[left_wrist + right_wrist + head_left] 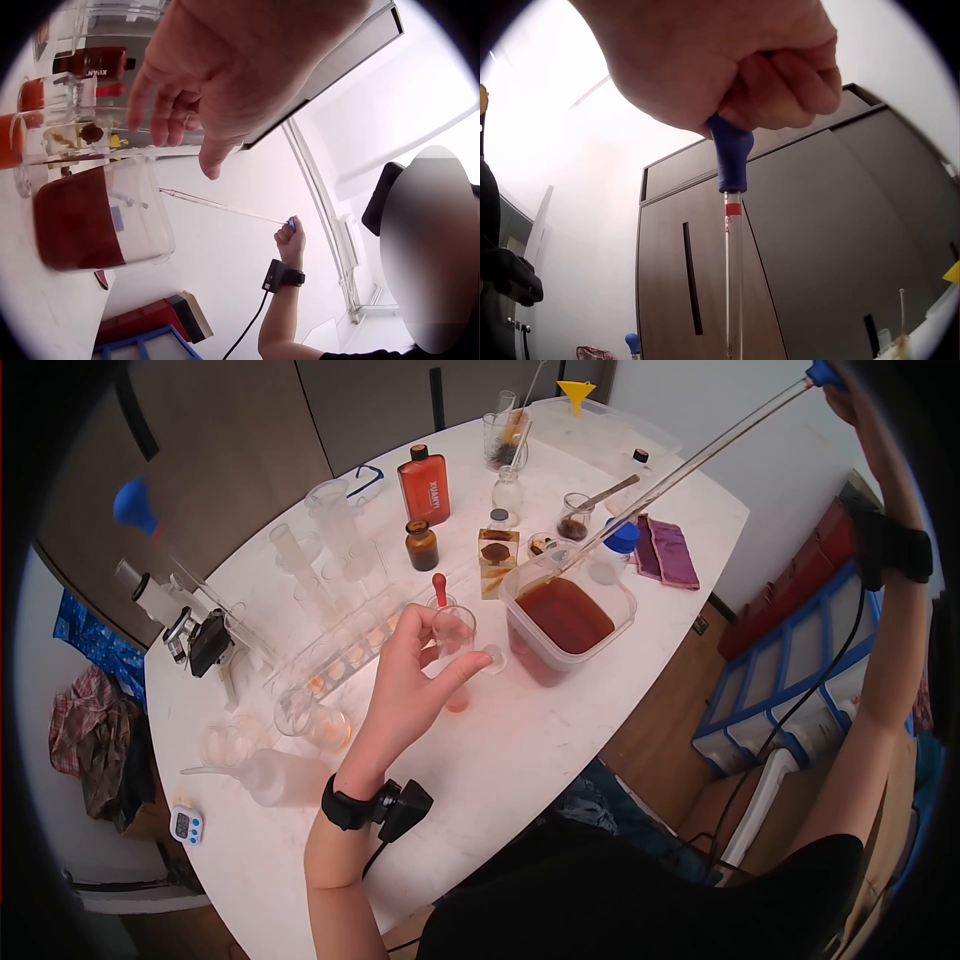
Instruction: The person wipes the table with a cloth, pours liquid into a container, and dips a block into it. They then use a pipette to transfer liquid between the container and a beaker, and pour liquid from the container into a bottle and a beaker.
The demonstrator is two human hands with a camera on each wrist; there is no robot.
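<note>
My right hand [855,410] is raised high at the right, gripping the blue rubber bulb [732,157] of a long glass pipette [690,465]. The pipette slants down to the left, its tip by the mouth of a clear plastic tub [628,622] of dark red-brown liquid [560,615]. My left hand [400,680] curls round a clear glass vessel [457,635], thumb in front and fingers behind. Orange liquid [457,703] shows at its bottom. Near the thumb tip is a small clear disc [494,659]. A red-bulbed dropper [439,590] stands just beyond.
Left of the hand are a test tube rack [350,650], a wash bottle [280,777], a microscope [195,625] and a timer [187,824]. Behind stand a brown bottle [422,548], a red bottle [425,485] and several glass vessels. A purple cloth [668,552] lies right of the tub.
</note>
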